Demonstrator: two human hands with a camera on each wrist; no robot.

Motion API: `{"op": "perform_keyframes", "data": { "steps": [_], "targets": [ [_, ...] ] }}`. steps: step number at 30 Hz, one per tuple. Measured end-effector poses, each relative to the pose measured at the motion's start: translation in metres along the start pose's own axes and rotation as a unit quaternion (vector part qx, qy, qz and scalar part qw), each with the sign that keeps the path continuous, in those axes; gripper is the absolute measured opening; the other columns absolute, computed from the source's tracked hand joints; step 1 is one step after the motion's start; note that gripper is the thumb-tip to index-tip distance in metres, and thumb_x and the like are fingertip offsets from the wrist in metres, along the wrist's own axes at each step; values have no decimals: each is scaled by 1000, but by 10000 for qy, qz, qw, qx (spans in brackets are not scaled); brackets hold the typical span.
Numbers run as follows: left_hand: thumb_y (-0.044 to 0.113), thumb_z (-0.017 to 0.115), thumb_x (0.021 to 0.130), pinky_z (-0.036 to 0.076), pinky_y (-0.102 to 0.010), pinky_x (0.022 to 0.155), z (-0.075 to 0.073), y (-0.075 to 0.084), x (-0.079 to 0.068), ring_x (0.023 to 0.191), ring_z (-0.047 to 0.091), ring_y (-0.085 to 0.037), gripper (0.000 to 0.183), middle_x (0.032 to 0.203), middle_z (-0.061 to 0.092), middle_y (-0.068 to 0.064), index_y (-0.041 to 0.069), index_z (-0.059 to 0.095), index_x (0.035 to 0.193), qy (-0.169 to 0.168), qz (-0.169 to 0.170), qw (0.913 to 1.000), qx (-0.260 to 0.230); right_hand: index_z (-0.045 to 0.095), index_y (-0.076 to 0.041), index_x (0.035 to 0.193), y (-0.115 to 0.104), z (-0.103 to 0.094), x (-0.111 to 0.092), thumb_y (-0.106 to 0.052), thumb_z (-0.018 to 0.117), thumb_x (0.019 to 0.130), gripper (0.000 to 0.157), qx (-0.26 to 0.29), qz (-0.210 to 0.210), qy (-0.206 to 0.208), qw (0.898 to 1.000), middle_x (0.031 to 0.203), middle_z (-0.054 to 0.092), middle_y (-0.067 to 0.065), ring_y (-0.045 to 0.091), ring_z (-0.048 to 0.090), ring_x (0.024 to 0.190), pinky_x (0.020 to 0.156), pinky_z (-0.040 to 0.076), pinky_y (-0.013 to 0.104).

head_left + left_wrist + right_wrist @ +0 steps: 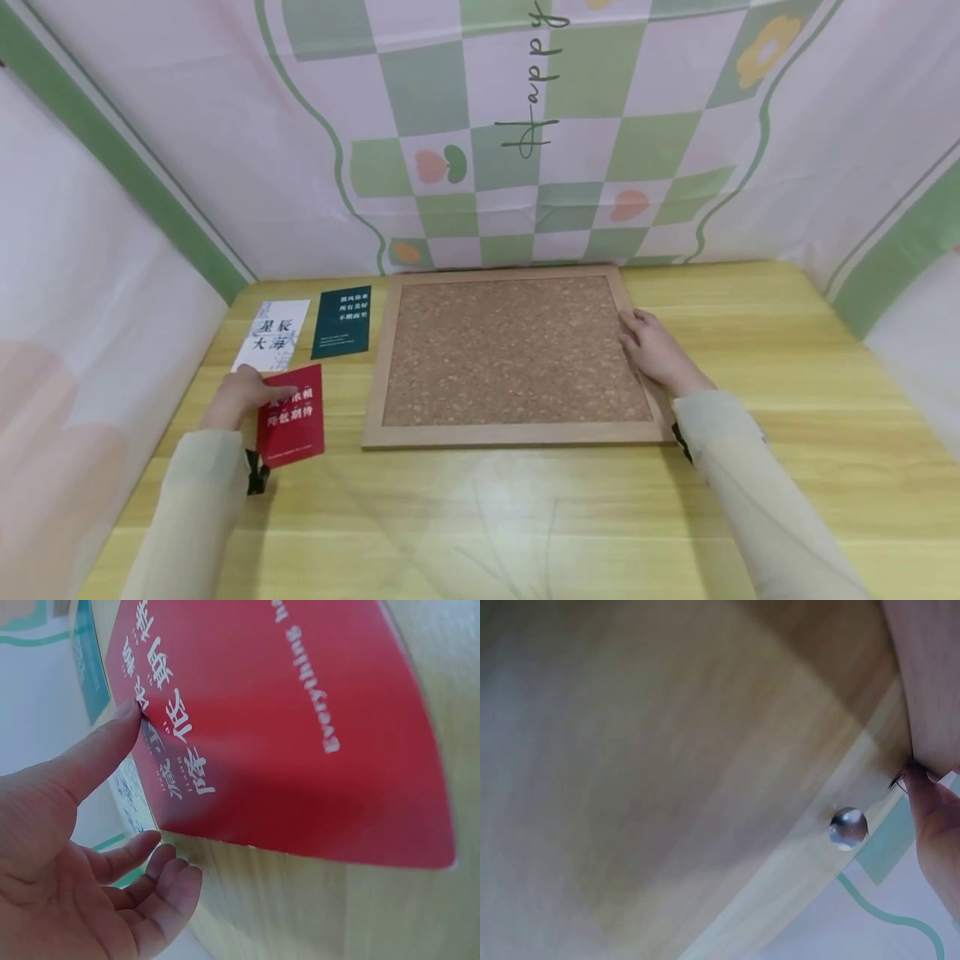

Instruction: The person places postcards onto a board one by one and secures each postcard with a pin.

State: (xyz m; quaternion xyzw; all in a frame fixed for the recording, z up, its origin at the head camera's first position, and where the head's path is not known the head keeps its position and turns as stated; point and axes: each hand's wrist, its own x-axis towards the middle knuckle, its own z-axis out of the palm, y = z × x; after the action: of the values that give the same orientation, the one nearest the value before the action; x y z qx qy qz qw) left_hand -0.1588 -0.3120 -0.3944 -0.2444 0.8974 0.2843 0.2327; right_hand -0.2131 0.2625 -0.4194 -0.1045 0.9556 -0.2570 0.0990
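A red card [296,433] with white lettering lies face up at the left of the table. My left hand [238,394] is at its left side, the thumb pressing on the printed face. In the left wrist view the other fingers [176,889] bend loosely just outside the card's edge. A framed cork board [517,350] lies in the middle of the table. My right hand [660,354] grips its wooden frame along the right side. The right wrist view shows part of this hand [937,832] at the right, with much of the grip hidden.
A white card [281,321] and a dark green card [343,322] lie at the back left, beside the board. A patterned curtain [510,217] hangs behind the yellow wooden table [465,525]. In the right wrist view a shiny round metal piece [848,829] shows.
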Motion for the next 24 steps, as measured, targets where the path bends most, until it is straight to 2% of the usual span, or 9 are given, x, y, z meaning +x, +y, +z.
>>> {"op": "perform_keyframes", "data": {
  "steps": [4,8,11,16,21,24],
  "targets": [
    [39,69,85,59,-32,68,0,-3,4,87,65,-29,82,117,53,-29,-14,32,135,18,50,10000,-63,21,10,147,-1,1,1,-15,36,103,53,-11,23,11,10000,148,13,42,58,19,134,110,21,66],
    [38,69,85,59,-35,73,1,-3,6,92,62,-33,88,122,48,-31,-14,24,140,160,-5,9997,-173,21,9,147,-1,1,1,-14,36,103,53,-14,76,0,10000,149,13,40,57,18,135,110,20,65],
    [37,69,86,57,-42,84,3,-3,7,105,54,-39,94,132,39,-33,-10,13,146,291,52,9987,-414,21,10,147,-2,0,0,-16,36,103,53,-16,101,-30,9999,149,13,41,58,19,135,110,21,66],
    [30,66,89,45,-52,101,5,-4,9,121,39,-44,94,145,26,-34,-3,4,151,318,478,9952,-790,21,9,147,-1,-1,-2,-20,36,103,54,66,61,-9,10000,148,13,41,58,19,134,109,21,66],
    [31,63,91,41,-54,105,4,-6,9,125,34,-45,94,147,20,-35,-5,-1,150,281,293,9945,-966,24,8,147,3,1,-2,-27,35,104,57,189,-79,154,9997,147,15,41,59,20,133,109,21,67],
    [32,61,92,40,-54,107,4,-7,10,126,32,-46,94,147,19,-36,-6,-2,149,299,150,9941,-1030,24,8,147,3,1,-2,-26,35,104,56,185,-72,152,9997,148,15,41,59,20,133,109,21,66]
  ]
}}
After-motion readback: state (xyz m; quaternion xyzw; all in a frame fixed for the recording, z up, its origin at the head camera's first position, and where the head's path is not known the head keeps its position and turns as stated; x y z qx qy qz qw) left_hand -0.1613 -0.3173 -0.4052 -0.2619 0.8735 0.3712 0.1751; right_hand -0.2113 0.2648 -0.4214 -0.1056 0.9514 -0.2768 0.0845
